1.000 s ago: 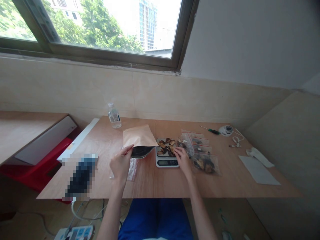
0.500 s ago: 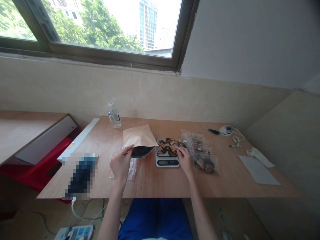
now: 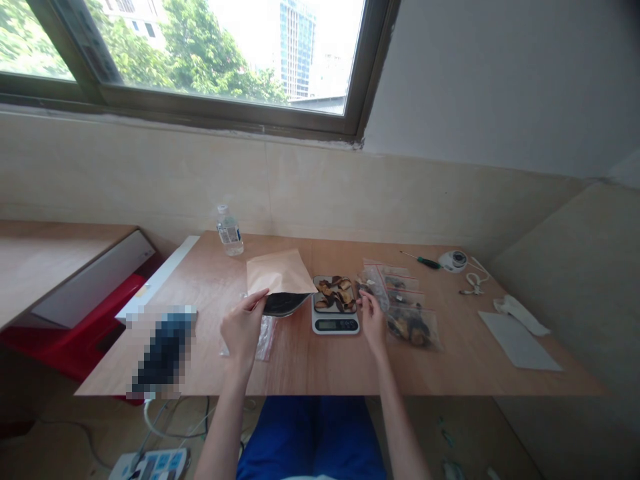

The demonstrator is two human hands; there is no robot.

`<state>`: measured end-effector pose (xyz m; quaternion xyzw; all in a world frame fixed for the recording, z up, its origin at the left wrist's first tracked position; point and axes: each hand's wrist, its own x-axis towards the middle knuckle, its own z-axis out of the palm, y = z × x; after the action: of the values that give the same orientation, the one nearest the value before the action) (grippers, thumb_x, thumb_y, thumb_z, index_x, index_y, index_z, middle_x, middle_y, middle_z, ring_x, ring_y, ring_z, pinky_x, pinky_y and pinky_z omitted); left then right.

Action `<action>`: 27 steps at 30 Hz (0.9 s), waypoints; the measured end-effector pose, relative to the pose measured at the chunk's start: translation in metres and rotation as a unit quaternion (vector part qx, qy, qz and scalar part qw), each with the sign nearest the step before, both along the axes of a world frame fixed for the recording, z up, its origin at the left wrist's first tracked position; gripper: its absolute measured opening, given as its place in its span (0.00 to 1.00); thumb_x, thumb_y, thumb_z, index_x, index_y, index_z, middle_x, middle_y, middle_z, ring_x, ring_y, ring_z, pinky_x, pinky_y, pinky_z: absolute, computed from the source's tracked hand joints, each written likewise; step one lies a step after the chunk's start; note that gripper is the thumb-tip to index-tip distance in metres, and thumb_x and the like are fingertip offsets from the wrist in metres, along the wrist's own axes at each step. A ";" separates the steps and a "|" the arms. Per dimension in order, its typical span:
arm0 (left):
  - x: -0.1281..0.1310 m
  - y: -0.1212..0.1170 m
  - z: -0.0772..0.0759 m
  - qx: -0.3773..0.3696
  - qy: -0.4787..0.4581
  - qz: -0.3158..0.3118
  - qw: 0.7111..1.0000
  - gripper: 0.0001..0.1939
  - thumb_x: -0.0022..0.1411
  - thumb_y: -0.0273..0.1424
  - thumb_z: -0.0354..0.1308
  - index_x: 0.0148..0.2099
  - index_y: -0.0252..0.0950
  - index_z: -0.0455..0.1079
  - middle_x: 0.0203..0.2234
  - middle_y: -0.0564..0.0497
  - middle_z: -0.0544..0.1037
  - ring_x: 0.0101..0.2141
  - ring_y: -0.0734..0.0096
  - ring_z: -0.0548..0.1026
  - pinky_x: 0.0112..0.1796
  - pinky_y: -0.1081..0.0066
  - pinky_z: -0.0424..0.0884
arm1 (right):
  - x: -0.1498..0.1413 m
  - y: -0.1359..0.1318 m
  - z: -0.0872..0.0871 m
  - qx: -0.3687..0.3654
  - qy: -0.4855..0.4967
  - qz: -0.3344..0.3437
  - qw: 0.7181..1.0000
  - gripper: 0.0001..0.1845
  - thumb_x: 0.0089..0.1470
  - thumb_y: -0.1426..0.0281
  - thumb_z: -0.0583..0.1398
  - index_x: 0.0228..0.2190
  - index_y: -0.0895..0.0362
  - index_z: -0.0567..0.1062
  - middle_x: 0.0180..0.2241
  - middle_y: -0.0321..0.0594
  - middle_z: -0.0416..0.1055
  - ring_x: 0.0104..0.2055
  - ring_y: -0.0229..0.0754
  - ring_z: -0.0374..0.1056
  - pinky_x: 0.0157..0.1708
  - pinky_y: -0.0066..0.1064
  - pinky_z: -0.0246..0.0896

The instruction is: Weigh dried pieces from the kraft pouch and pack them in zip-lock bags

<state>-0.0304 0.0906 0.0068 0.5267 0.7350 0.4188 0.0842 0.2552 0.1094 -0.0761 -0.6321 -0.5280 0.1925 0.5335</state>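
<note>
Kraft paper pouch (image 3: 277, 275), black-lined, its mouth pinched steady by the left hand (image 3: 243, 327); right hand (image 3: 373, 319) pinches fingertips together between digital kitchen scale (image 3: 335, 325) and zip bags (image 3: 413, 328), contents of pinch unclear.

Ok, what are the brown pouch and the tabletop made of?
The pouch looks like matte kraft paper, plain tan and dull; its glossy dark lining could be plastic or foil. The tabletop seems unpainted plywood, showing pale wood grain.

small workroom with plywood table (image 3: 450, 363), digital scale (image 3: 335, 325), zip bags (image 3: 413, 329)
</note>
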 end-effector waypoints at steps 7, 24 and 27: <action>0.000 0.000 -0.002 0.006 -0.001 -0.003 1.000 0.11 0.57 0.38 0.56 0.41 0.48 0.76 0.28 0.54 0.81 0.33 0.65 0.78 0.28 0.73 0.64 | -0.005 0.019 0.010 0.026 0.000 0.002 1.000 0.23 0.60 0.55 0.44 0.42 0.58 0.68 0.31 0.42 0.70 0.29 0.40 0.65 0.31 0.32 0.62; -0.011 0.093 0.049 0.174 0.012 0.028 0.984 0.19 0.59 0.41 0.54 0.47 0.34 0.69 0.44 0.43 0.73 0.48 0.59 0.68 0.49 0.63 0.62 | -0.005 0.059 0.029 0.032 -0.199 0.136 0.970 0.18 0.58 0.63 0.52 0.47 0.56 0.71 0.44 0.46 0.72 0.48 0.48 0.65 0.49 0.43 0.57; -0.007 0.096 0.045 0.226 -0.025 0.026 0.974 0.20 0.62 0.40 0.50 0.50 0.32 0.63 0.47 0.41 0.67 0.53 0.61 0.63 0.54 0.62 0.58 | -0.001 0.042 0.032 0.042 -0.181 0.116 0.976 0.17 0.59 0.65 0.49 0.43 0.56 0.72 0.43 0.46 0.73 0.47 0.47 0.65 0.49 0.42 0.57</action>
<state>-0.0377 0.1866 0.0520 0.5021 0.6326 0.5889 -0.0295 0.2542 0.1511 -0.0439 -0.5680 -0.6930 0.1124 0.4294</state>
